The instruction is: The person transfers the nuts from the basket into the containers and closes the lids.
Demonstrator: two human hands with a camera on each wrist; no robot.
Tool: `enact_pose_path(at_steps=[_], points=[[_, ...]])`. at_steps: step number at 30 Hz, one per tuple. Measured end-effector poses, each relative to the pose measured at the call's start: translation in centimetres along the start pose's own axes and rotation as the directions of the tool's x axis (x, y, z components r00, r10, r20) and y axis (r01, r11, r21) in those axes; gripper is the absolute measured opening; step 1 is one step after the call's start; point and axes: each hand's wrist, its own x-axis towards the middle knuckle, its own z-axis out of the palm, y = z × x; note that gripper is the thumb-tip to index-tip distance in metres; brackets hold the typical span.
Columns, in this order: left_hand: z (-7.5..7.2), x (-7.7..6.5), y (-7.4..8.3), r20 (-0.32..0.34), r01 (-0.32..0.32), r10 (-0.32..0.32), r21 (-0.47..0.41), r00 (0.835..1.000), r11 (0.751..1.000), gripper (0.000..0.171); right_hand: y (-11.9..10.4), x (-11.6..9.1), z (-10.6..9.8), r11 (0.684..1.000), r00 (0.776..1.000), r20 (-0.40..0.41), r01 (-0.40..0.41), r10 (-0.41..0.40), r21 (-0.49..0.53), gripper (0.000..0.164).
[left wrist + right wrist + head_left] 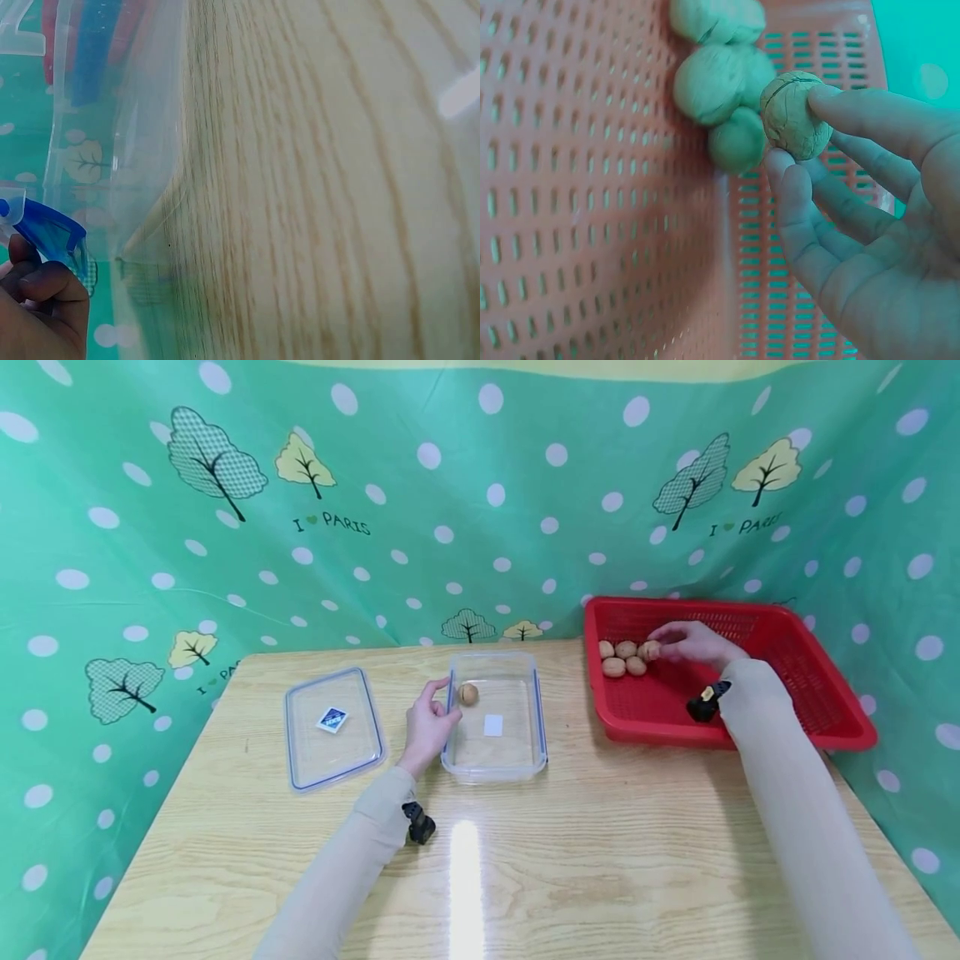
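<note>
So far left on the desk there's a clear lid with a blue rim, lying flat with a little label on it. Just right of it sits the clear container, open on top, with one walnut inside near its back left corner and a white sticker on the bottom. The left hand rests against the container's left wall, fingers loosely curled at the rim; can't really tell if it's gripping it or only touching. Over on the right is the red basket with a small bunch of walnuts in its back left corner. The right hand is in there pinching one nut between thumb and fingertips, right beside the bunch.
</note>
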Motion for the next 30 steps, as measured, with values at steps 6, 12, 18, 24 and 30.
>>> enact_pose_path(at_steps=[6,12,18,24,30], points=[[0.0,0.1,0.0,0.004,0.001,-0.001,-0.002,1.000,1.000,0.058,-1.4,-0.3,0.0,0.999,1.000,0.002,0.013,-0.013,0.037,0.049],[0.0,0.1,0.0,0.009,0.012,-0.012,-0.004,1.000,1.000,0.058,-3.2,-0.4,0.5,0.995,1.000,0.009,0.028,-0.029,0.100,0.054],[0.0,0.0,0.0,0.004,0.010,-0.010,0.001,1.000,1.000,0.058,-4.9,-0.8,1.0,0.990,0.999,-0.004,0.036,-0.036,0.134,0.058],[0.0,0.0,0.1,0.004,0.004,-0.004,0.005,1.000,1.000,0.057,-7.1,-1.5,1.5,0.989,0.996,-0.025,0.086,-0.083,0.124,0.055],[0.0,-0.2,0.3,0.001,0.006,-0.006,0.010,1.000,1.000,0.057,-9.2,-2.0,2.0,0.986,0.990,-0.048,0.138,-0.134,0.094,0.056]])
